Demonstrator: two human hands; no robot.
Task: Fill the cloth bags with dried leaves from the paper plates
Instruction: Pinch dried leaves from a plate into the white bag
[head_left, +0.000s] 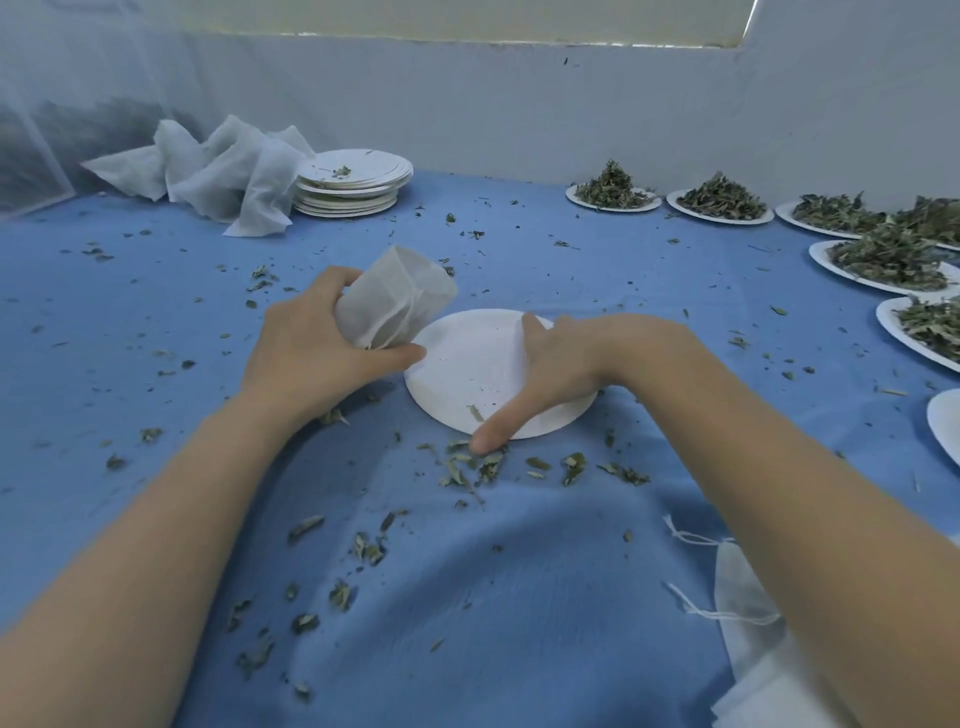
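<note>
Cloth bag gripped at 10 o'clock of a nearly emptied plate; spill risk.

Left hand (317, 343) curls round the cloth bag (397, 299), tilted with its mouth not visible, so leaves could tip out onto the blue surface (156, 291). Right hand (550, 374) lies fingers straight on the paper plate (467, 364), holding nothing; pressing may bend the rim. Scattered leaves (478, 467) at 6 o'clock. Full plates (719, 202) at 2 o'clock are unemptied.

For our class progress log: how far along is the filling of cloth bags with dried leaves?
Done: a stack of emptied plates at the back left. In hand: the left hand grips a filled cloth bag; the right hand rests on a nearly bare plate. Left: heaped plates on the right, loose leaves on the cloth.
</note>
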